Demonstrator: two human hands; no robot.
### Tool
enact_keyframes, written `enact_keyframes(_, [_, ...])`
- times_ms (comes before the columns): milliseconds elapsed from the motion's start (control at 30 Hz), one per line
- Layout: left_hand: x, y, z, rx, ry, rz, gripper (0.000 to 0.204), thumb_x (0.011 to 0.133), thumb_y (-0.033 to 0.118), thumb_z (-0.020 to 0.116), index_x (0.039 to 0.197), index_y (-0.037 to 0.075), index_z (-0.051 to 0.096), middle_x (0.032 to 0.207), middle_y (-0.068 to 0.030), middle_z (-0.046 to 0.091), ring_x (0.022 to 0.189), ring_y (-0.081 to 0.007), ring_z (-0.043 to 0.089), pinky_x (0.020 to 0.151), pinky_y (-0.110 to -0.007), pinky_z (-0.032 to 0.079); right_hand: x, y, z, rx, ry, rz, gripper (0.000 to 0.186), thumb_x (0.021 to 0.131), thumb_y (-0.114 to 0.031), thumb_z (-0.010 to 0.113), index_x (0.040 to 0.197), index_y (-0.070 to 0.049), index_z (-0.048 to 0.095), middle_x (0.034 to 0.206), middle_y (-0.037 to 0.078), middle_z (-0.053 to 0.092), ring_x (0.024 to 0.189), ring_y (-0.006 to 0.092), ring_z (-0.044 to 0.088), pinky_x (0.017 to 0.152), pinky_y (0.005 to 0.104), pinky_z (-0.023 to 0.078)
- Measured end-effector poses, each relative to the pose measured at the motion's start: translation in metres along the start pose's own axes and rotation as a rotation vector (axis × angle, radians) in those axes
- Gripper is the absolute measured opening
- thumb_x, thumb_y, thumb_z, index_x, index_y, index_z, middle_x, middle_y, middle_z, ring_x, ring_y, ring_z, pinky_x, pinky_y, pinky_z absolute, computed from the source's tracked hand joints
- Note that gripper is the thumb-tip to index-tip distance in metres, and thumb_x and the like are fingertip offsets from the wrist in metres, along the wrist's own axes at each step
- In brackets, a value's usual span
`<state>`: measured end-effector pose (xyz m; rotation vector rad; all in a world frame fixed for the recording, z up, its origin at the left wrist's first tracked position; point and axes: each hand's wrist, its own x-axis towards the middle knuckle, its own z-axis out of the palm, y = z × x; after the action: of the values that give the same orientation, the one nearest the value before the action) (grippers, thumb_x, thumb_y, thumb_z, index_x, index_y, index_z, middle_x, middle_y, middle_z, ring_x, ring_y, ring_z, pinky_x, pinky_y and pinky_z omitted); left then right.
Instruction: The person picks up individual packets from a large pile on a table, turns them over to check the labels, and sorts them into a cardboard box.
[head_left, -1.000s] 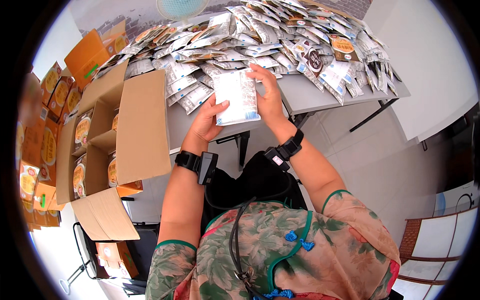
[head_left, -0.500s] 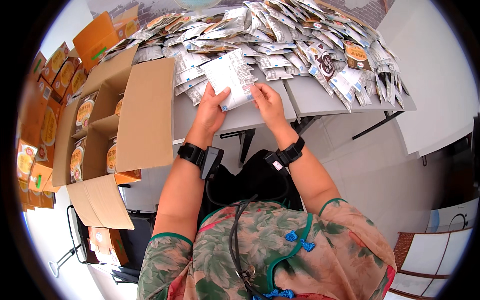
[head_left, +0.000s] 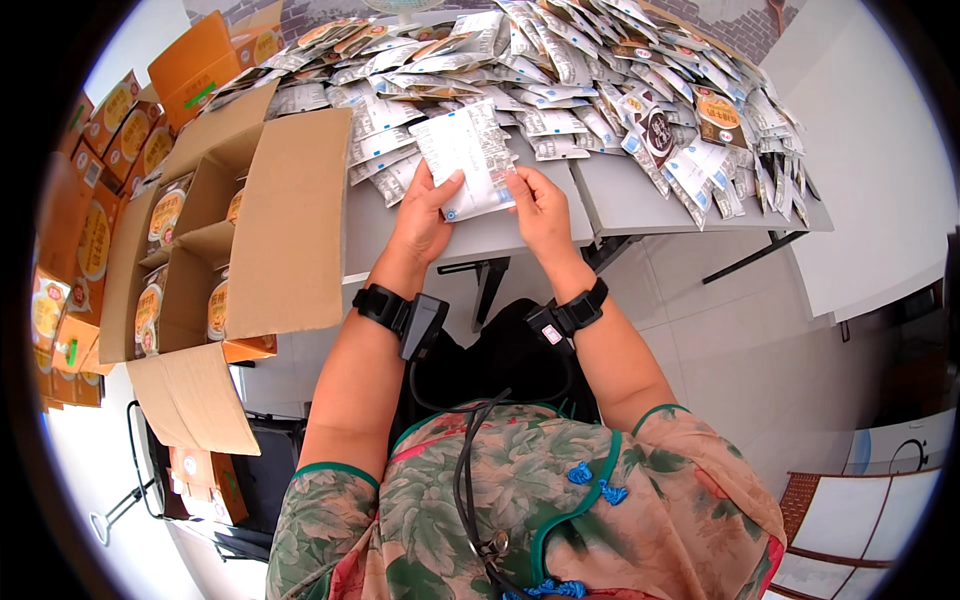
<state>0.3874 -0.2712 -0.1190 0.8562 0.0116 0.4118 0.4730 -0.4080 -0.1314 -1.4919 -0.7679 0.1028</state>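
Held thing: one white flat packet (head_left: 468, 160), above the near edge of the counter (head_left: 640, 200), tilted, at 12 o'clock from the person's chest.
Left hand (head_left: 422, 215): fingers clasped on the packet's lower left edge, thumb on top.
Right hand (head_left: 538, 208): fingers gripping the packet's lower right edge.
Wrists: two black bands, one on each.
Counter load: a heap of packets (head_left: 600, 70), too many to count, spread from 11 to 2 o'clock.
Open carton (head_left: 215, 225): one, at 9 o'clock, flaps spread, orange-labelled pouches standing inside.
Orange boxes (head_left: 100, 130): several stacked at 10 o'clock; number unclear.
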Motion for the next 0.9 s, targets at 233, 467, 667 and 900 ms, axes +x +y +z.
enact_keyframes(233, [0.002,-0.001,-0.005,-0.045,-0.005,-0.043,0.039,0.089,0.012,0.05,0.125,0.003,0.039,0.118,-0.0091,0.053,0.108,-0.0205,0.053,0.094,-0.036,0.041,-0.003,-0.015,-0.008,0.196,-0.101,0.152,0.042,0.092,-0.039,0.048,0.105,0.0,0.057,0.073,-0.001,0.058,0.058,0.0035,0.047,0.051,0.0172,0.038])
enact_keyframes(467, [0.0,0.001,-0.006,0.06,-0.079,-0.16,0.04,0.085,0.01,0.055,0.121,-0.004,0.044,0.113,-0.0117,0.057,0.1,-0.0193,0.057,0.088,-0.031,0.046,0.002,-0.02,-0.012,0.471,-0.17,0.211,0.05,0.092,-0.045,0.044,0.103,0.002,0.056,0.073,0.001,0.058,0.059,0.0039,0.05,0.051,0.0169,0.038])
enact_keyframes(667, [-0.003,0.004,0.001,0.115,-0.124,-0.165,0.045,0.083,0.008,0.056,0.124,-0.004,0.043,0.115,-0.0121,0.056,0.103,-0.0201,0.056,0.089,-0.031,0.045,0.01,-0.016,-0.024,0.365,-0.259,0.365,0.043,0.086,-0.041,0.056,0.1,0.0,0.057,0.077,0.003,0.061,0.062,0.0086,0.056,0.049,0.0196,0.042])
enact_keyframes(900, [0.001,0.001,0.001,-0.02,-0.058,-0.045,0.047,0.088,0.023,0.052,0.127,-0.002,0.043,0.121,-0.0127,0.052,0.109,-0.0205,0.053,0.093,-0.034,0.042,0.012,-0.008,-0.025,0.502,-0.178,0.358,0.039,0.083,-0.037,0.06,0.098,0.0,0.058,0.075,0.005,0.062,0.057,0.0115,0.059,0.048,0.0216,0.047])
